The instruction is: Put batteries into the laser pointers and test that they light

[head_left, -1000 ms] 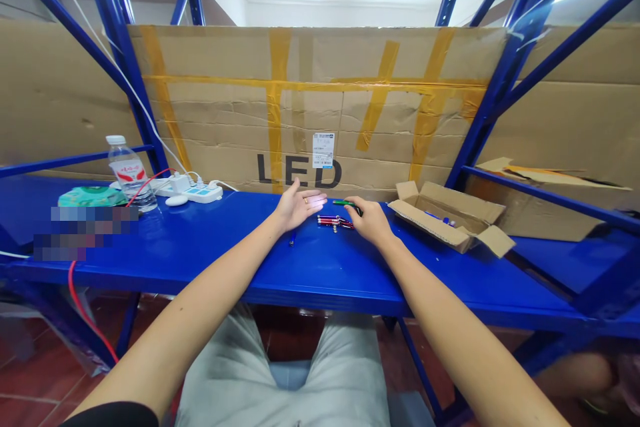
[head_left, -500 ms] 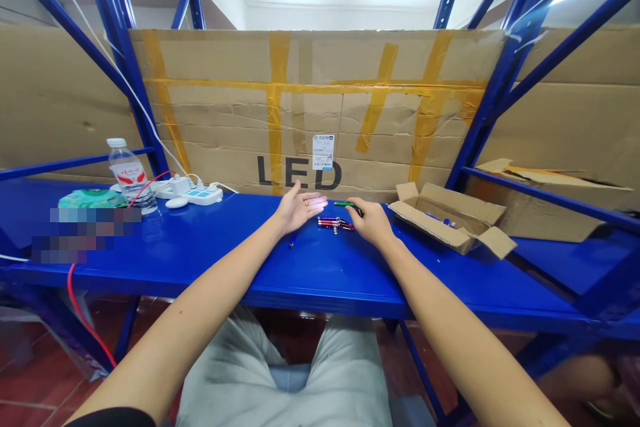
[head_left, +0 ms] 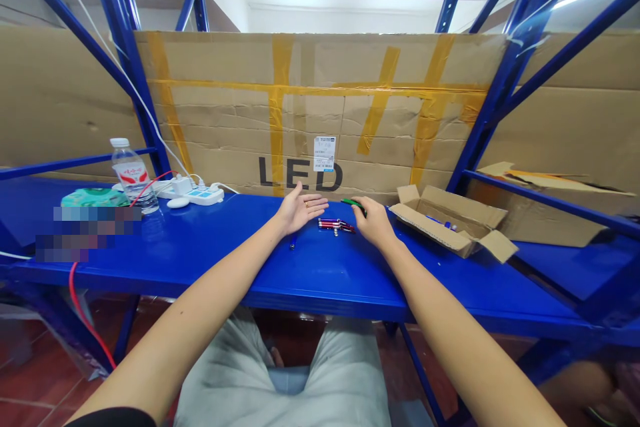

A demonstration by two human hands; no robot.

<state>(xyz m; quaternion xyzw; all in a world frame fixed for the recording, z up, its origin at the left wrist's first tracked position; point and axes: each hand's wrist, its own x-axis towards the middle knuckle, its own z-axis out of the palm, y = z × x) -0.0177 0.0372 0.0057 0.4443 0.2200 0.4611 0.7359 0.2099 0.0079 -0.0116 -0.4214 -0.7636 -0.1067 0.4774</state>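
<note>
We are facing a huge cardboard box (head_left: 235,120) that is standing upright at the back, showing the black letters LED and strips of yellow tape. In front of it we are sitting at a blue table (head_left: 200,260), and both our forearms are reaching over it. To the right, a brown box (head_left: 550,217) is resting behind a blue bar, and nearer to us an open carton (head_left: 426,231) is lying on the table, its flaps spreading outward and some small blue pieces (head_left: 441,222) showing inside. Toward the left, a white power strip (head_left: 206,197) is lying near the back edge, and a water bottle (head_left: 133,175) is standing close to a green packet (head_left: 94,197).

We are holding our left hand (head_left: 300,209) wide, palm showing, fingers pointing to the right. Our right hand (head_left: 373,219) is curling into a narrow grip. Between the two, a bundle of reddish sticks (head_left: 330,224) is lying on the table. Above its right end, our right thumb and fingers are pinching a slim green stick (head_left: 351,202), whose tip is pointing toward the left fingertips, just apart from them. A short blue piece (head_left: 293,241) is lying beside our left wrist.
</note>
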